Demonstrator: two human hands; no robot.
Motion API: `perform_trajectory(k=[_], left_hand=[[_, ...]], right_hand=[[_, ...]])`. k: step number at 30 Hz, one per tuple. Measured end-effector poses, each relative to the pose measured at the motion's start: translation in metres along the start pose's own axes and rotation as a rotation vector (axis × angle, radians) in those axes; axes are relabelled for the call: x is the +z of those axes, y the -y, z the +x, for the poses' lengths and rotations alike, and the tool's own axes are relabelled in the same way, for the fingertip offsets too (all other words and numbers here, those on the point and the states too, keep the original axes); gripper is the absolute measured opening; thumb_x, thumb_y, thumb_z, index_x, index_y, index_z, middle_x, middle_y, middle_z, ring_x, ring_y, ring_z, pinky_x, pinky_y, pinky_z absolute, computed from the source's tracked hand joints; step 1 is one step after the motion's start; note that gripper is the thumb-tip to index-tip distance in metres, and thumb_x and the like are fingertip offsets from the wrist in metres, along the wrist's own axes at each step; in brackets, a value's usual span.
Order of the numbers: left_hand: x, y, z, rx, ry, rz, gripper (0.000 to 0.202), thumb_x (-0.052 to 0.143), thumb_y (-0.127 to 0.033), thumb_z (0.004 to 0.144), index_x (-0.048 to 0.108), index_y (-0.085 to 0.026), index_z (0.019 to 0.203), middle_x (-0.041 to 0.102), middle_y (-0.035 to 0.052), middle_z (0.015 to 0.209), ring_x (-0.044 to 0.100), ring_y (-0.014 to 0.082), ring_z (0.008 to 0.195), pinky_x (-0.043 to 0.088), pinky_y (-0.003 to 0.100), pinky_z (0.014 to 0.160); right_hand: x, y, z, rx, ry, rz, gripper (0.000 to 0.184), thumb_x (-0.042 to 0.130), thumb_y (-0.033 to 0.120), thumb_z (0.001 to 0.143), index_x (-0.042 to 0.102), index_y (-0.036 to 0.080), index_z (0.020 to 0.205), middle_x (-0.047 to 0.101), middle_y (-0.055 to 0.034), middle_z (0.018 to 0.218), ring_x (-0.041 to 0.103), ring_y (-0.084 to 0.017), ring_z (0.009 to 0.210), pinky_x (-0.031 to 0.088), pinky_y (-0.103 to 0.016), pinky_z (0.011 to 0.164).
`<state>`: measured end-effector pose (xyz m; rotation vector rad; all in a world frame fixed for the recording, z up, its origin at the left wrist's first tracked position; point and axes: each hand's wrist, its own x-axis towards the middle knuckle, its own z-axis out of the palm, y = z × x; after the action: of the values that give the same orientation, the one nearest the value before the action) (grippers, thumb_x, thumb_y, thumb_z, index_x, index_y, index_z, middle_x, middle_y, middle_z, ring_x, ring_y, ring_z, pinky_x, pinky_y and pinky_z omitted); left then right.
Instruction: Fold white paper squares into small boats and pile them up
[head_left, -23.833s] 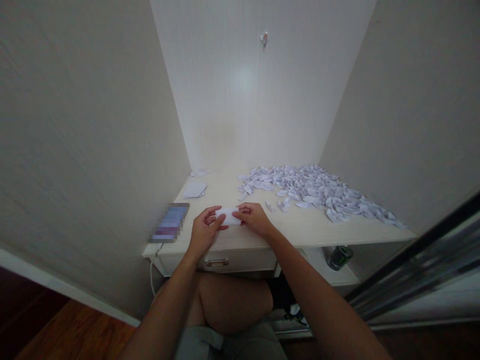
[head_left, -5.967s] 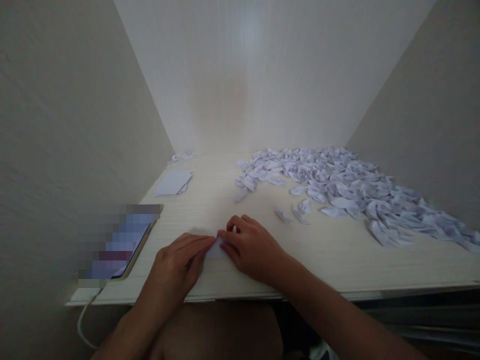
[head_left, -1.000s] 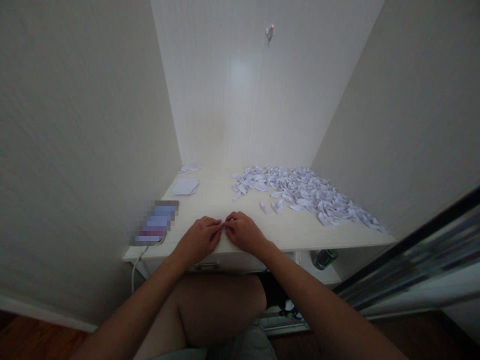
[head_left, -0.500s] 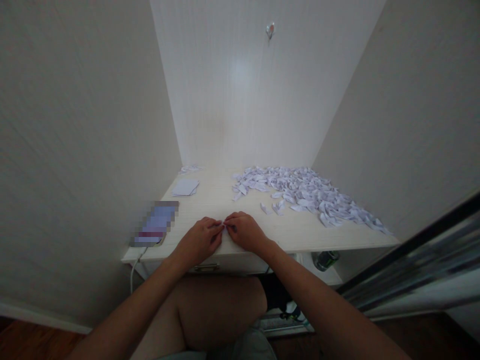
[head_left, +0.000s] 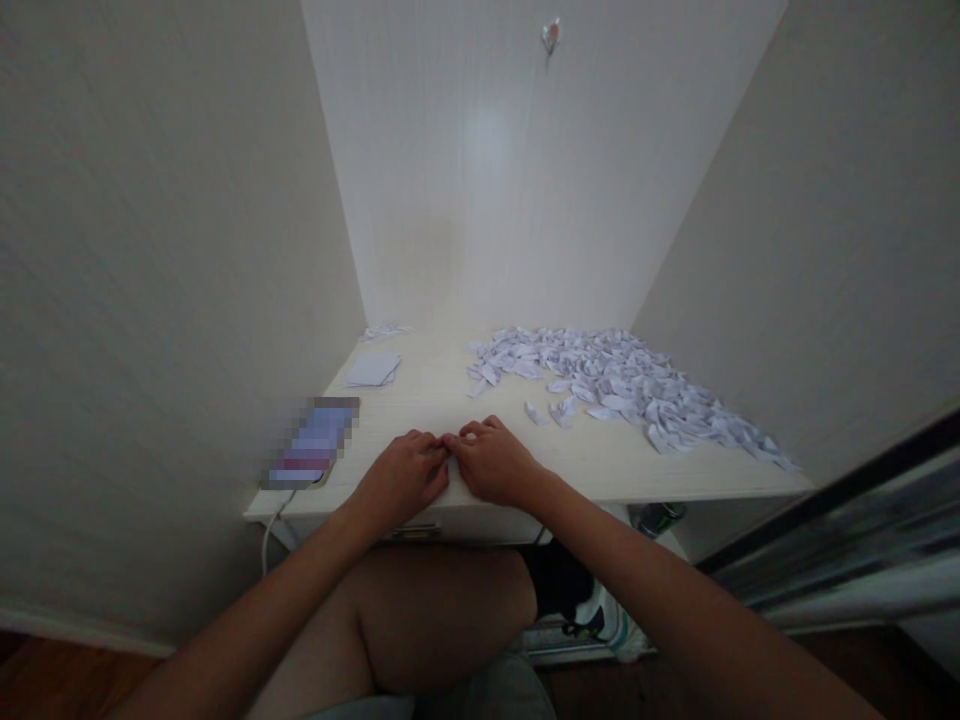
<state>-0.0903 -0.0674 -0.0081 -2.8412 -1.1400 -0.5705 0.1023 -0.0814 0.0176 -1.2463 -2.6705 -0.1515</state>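
Observation:
Above the front part of the white desk (head_left: 420, 400), my left hand (head_left: 405, 475) and my right hand (head_left: 491, 465) meet at the fingertips. Both are closed in a pinch on a small piece of paper (head_left: 470, 436), mostly hidden by the fingers; only a pale bit shows by the right fingers. To the right and behind lies a wide heap of folded white paper pieces (head_left: 615, 380), with several loose ones nearest my right hand. Beyond my left hand, a stack of flat white paper sheets (head_left: 371, 369) rests on the desk.
A phone (head_left: 311, 445) with a white cable (head_left: 271, 530) lies at the desk's left edge. More small paper pieces (head_left: 384, 331) sit in the back left corner. Walls close in both sides. Below the desk are a drawer (head_left: 465, 524) and a dark can (head_left: 660, 518).
The right fingers have shifted over the meeting point, and the pale paper that showed between the fingertips is now mostly covered. The view has tilted down slightly.

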Motion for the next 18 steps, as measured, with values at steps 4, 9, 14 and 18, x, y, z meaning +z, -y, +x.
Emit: perform_trajectory(k=[4,9,14,18], left_hand=[[-0.002,-0.003,0.001,0.004,0.010,0.041,0.028,0.052,-0.021,0.091,0.070,-0.018,0.112,0.070,0.0130,0.107,0.062,0.0282,0.099,0.051,0.044,0.088],[0.004,-0.001,-0.003,0.031,-0.053,0.030,0.027,0.052,-0.020,0.091,0.071,-0.016,0.110,0.067,0.0145,0.122,0.058,0.0298,0.116,0.050,0.046,0.098],[0.010,0.001,-0.004,0.082,-0.080,-0.007,0.031,0.045,-0.018,0.095,0.068,-0.013,0.114,0.068,0.0145,0.125,0.058,0.0262,0.120,0.045,0.044,0.106],[-0.002,0.001,0.014,0.002,0.074,-0.037,0.031,0.041,-0.019,0.096,0.070,-0.013,0.108,0.071,0.0160,0.110,0.064,0.0263,0.106,0.050,0.042,0.097]], right_hand=[[-0.010,-0.003,-0.019,-0.060,0.010,0.004,0.044,0.048,0.021,0.093,0.053,0.008,0.135,0.067,-0.0197,0.121,0.057,-0.028,0.119,0.033,-0.045,0.102],[-0.018,-0.007,-0.047,-0.058,-0.001,0.007,0.045,0.047,0.023,0.094,0.051,0.012,0.137,0.065,-0.0178,0.126,0.055,-0.026,0.123,0.033,-0.045,0.104],[-0.014,-0.001,-0.050,-0.013,-0.027,-0.008,0.047,0.051,0.032,0.093,0.053,0.010,0.134,0.067,-0.0191,0.119,0.056,-0.029,0.118,0.033,-0.046,0.103],[-0.014,0.004,-0.047,0.014,-0.048,-0.011,0.047,0.053,0.036,0.093,0.054,0.011,0.133,0.068,-0.0182,0.116,0.058,-0.029,0.114,0.034,-0.046,0.102]])
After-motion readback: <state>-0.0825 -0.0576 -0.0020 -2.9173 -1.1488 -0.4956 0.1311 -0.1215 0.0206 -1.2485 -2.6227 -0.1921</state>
